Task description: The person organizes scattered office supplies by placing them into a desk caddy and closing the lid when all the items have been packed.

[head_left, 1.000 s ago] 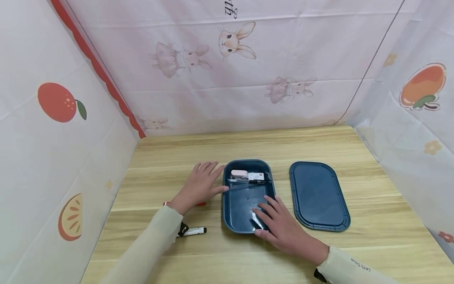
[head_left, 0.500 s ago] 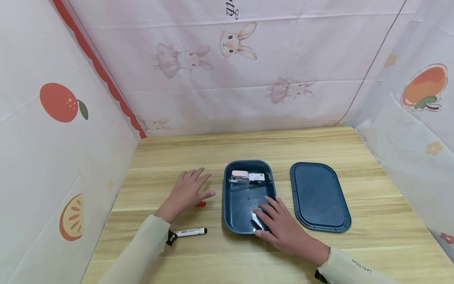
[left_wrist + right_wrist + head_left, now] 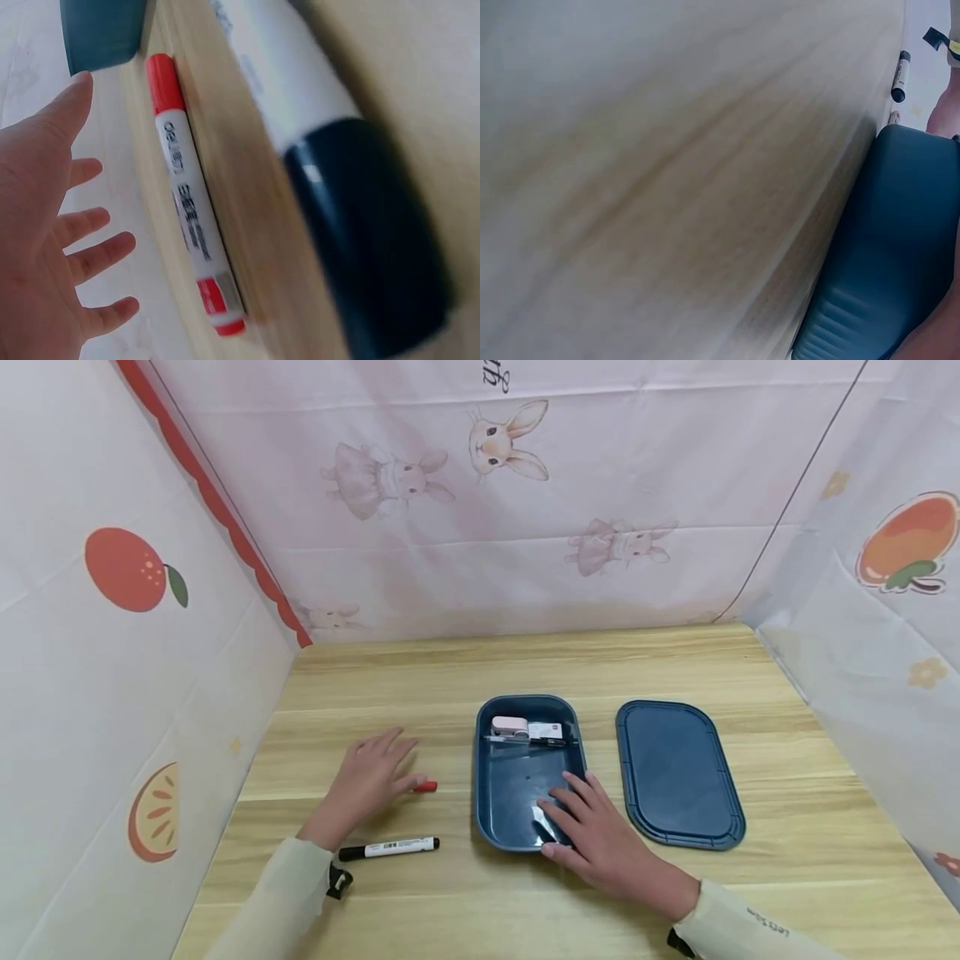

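Observation:
My left hand (image 3: 366,781) hovers above the table with its fingers spread and nothing in them. Beneath it lies a red-capped whiteboard marker (image 3: 191,195), mostly covered by the hand in the head view. A black-capped whiteboard marker (image 3: 397,847) lies nearer the front, beside the left wrist. My right hand (image 3: 603,839) rests over the near right corner of a dark blue box (image 3: 481,793), its loosely bent fingers reaching across the rim. Inside the box, at the far end, are a small pink stapler (image 3: 510,727), a small white block (image 3: 545,731) and a pen (image 3: 547,742).
To the right of the box, the blue lid (image 3: 678,772) lies flat on the wooden table (image 3: 420,677). Printed cloth walls (image 3: 600,460) enclose the table at the back and on both sides.
My left hand has drawn away from the box's left rim, moving left to above the red-capped marker. The black-capped marker has come into fuller view. My right hand stays on the box.

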The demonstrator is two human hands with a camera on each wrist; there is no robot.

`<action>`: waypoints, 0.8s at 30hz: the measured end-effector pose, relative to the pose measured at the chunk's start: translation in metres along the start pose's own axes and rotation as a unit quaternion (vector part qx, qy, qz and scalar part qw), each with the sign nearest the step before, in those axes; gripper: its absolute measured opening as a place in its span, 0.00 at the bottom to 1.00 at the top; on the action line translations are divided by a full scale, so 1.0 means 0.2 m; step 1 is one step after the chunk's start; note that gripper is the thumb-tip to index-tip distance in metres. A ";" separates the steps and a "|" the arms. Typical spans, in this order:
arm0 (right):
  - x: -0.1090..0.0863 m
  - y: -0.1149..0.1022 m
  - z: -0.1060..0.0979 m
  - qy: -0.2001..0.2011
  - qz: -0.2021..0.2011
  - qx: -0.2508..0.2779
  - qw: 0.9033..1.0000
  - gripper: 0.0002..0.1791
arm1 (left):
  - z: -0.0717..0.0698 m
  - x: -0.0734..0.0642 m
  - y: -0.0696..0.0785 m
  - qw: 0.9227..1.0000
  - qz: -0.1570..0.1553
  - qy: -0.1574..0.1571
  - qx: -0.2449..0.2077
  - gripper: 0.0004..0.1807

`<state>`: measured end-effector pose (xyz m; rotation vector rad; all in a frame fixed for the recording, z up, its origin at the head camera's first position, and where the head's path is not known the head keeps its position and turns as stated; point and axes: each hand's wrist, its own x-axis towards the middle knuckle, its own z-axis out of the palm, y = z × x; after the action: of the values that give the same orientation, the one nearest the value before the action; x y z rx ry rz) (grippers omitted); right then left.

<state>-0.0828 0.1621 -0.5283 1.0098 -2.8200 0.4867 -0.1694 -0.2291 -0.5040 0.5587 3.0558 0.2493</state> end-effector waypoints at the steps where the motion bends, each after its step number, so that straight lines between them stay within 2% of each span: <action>1: 0.00 0.00 0.00 0.000 0.000 0.001 1.000 0.33 | 0.00 -0.01 -0.01 1.000 -0.003 0.003 0.000 0.39; 6: 0.01 -0.01 -0.01 -0.004 0.002 0.001 1.000 0.32 | -0.01 -0.08 -0.08 1.000 -0.014 0.019 0.004 0.38; 12: 0.01 -0.01 -0.01 -0.007 0.002 -0.001 1.000 0.32 | 0.01 -0.16 -0.15 1.000 -0.022 0.022 0.005 0.34; 17: 0.01 0.00 -0.01 -0.003 0.000 -0.002 1.000 0.32 | 0.02 -0.22 -0.19 0.999 -0.038 0.029 0.002 0.32; 24: 0.00 0.01 0.00 -0.005 0.000 -0.007 1.000 0.32 | 0.03 -0.30 -0.26 0.997 -0.053 0.055 -0.002 0.27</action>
<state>-0.0841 0.1629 -0.5280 1.0119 -2.8282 0.4618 -0.1300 -0.2970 -0.5192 0.3932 3.1784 0.2933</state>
